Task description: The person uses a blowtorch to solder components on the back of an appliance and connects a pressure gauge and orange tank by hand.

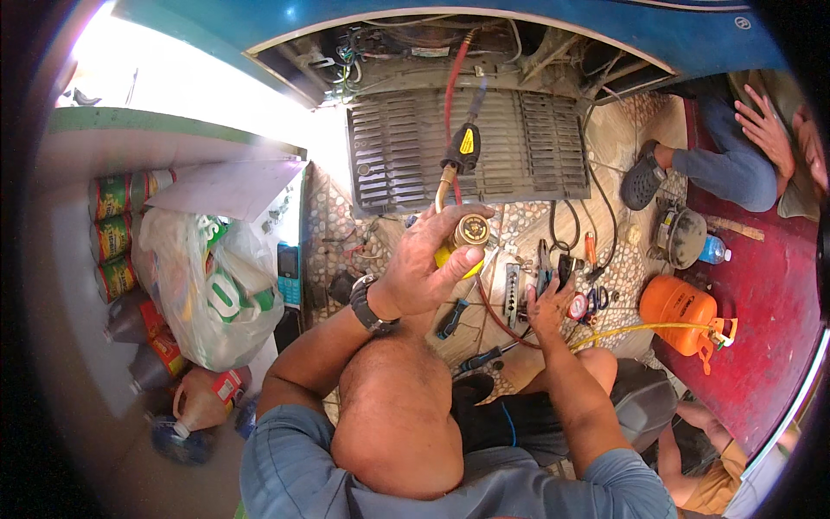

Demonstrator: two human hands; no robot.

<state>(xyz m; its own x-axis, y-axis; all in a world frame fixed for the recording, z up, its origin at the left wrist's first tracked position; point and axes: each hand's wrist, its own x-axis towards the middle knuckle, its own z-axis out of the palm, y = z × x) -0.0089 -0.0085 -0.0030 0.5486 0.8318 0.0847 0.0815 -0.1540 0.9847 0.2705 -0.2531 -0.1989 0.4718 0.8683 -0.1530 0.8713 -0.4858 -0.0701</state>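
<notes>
My left hand, with a black watch on its wrist, is closed around a hand-held gas torch. The torch has a round brass knob, a bent brass neck and a black head with a yellow label. Its yellow body is mostly hidden by my palm. From the tip, a faint bluish flame points away from me, toward the machine's open base. Lower and to the right, my right hand reaches down among tools, its fingers curled at dark pliers. The fingertips are partly hidden. Beside it lies a gauge.
A slatted grille panel lies before the blue machine; a red hose crosses it. Screwdrivers lie on the pebbled floor. An orange gas cylinder with a yellow hose stands right, near another person's foot. Bottles and bags fill the left.
</notes>
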